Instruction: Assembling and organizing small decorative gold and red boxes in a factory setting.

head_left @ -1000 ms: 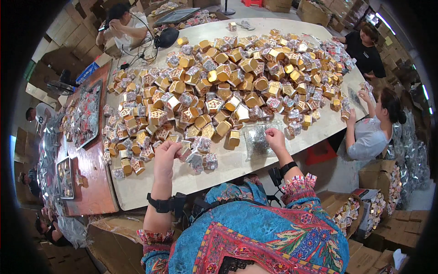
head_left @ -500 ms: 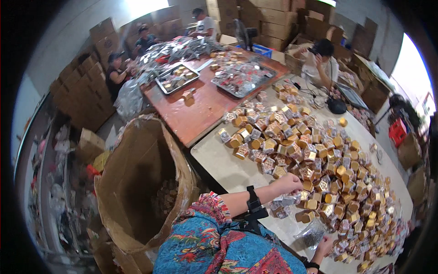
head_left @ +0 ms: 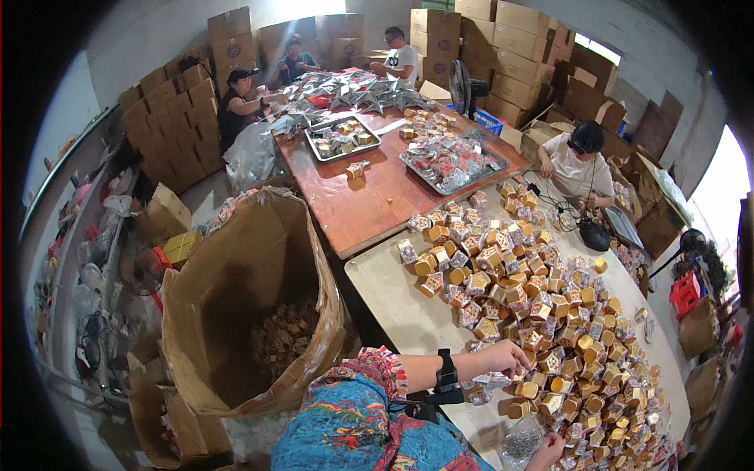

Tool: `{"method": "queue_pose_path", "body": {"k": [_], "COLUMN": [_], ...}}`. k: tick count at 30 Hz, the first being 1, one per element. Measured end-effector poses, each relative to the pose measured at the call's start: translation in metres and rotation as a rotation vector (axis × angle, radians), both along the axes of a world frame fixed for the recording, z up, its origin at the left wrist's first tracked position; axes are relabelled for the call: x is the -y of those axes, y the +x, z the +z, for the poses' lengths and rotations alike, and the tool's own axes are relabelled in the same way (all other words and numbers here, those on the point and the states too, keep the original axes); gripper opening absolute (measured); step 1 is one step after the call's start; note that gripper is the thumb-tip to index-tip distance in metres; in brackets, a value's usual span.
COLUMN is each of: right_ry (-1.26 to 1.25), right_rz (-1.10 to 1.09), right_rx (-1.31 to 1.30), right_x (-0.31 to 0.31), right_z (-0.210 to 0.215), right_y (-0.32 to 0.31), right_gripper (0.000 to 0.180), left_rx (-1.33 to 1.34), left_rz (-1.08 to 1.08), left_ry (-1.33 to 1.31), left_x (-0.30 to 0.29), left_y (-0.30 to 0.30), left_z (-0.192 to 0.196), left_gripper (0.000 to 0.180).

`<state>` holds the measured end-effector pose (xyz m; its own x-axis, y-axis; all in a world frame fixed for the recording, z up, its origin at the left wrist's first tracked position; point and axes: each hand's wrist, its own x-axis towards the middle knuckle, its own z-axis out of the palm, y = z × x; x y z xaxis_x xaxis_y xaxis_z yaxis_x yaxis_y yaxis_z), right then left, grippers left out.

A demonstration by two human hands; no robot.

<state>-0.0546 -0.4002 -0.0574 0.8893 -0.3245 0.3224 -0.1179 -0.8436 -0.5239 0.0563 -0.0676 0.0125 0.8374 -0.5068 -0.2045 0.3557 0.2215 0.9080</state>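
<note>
- The pale table (head_left: pixel 385 286) is the broadest thing near the hands; it runs from the lower edge of the view up toward the right.
- The reddish-brown table (head_left: pixel 345 212) adjoins the far-left end of the pale table.
- The large cardboard bin (head_left: pixel 196 345) stands left of the pale table, upright, with a heap of small pieces at its bottom.
- The pile of gold pieces (head_left: pixel 561 337), many in clear wrap, covers much of the pale table.
- A co-worker in a white top (head_left: pixel 589 177) sits at the far side of the pale table.
- Silver stars (head_left: pixel 353 90) are heaped beyond the pale table, on the far end of the reddish-brown one.
- Two metal trays lie past the pale table's end: one with red and silver packets (head_left: pixel 455 161), one with gold pieces.
- The clear bag (head_left: pixel 520 443) lies on the near part of the pale table, its contents small and dark.
- The left hand (head_left: pixel 505 359) is over the pale table at the pile's near edge, fingers bent and fingertips close together; whether they pinch a piece, I cannot tell.
- The right hand (head_left: pixel 547 453) is at the pale table's near part, just beside the bag; its finger state cannot be told.
</note>
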Motion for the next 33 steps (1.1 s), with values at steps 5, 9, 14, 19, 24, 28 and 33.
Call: {"method": "queue_pose_path", "body": {"k": [5, 9, 14, 19, 24, 28, 33], "right_ry": [0.213, 0.185, 0.043, 0.066, 0.283, 0.334, 0.402], "right_rz": [0.306, 0.583, 0.721, 0.847, 0.741, 0.727, 0.671], "right_rx": [0.222, 0.224, 0.277, 0.300, 0.203, 0.197, 0.149], "right_x": [-0.084, -0.139, -0.165, -0.180, -0.174, -0.167, -0.166], "right_z": [0.084, 0.110, 0.106, 0.120, 0.116, 0.107, 0.109], "right_y": [0.021, 0.033, 0.042, 0.063, 0.069, 0.064, 0.056], "right_gripper": [0.008, 0.011, 0.017, 0.017, 0.013, 0.013, 0.011], "left_rx": [0.043, -0.043, -0.027, 0.051, -0.050, -0.103, -0.110], "left_rz": [0.049, -0.017, -0.011, 0.024, 0.079, 0.049, 0.054], "left_ry": [-0.011, -0.063, -0.033, 0.049, 0.024, 0.026, 0.038], "left_x": [-0.009, -0.006, -0.003, -0.026, -0.025, -0.021, -0.022], "left_y": [-0.016, -0.015, -0.013, -0.010, -0.007, -0.010, -0.014], "left_z": [0.013, 0.005, 0.008, 0.029, 0.038, 0.033, 0.029], "left_gripper": [0.033, 0.029, 0.024, 0.026, 0.027, 0.025, 0.023]}}
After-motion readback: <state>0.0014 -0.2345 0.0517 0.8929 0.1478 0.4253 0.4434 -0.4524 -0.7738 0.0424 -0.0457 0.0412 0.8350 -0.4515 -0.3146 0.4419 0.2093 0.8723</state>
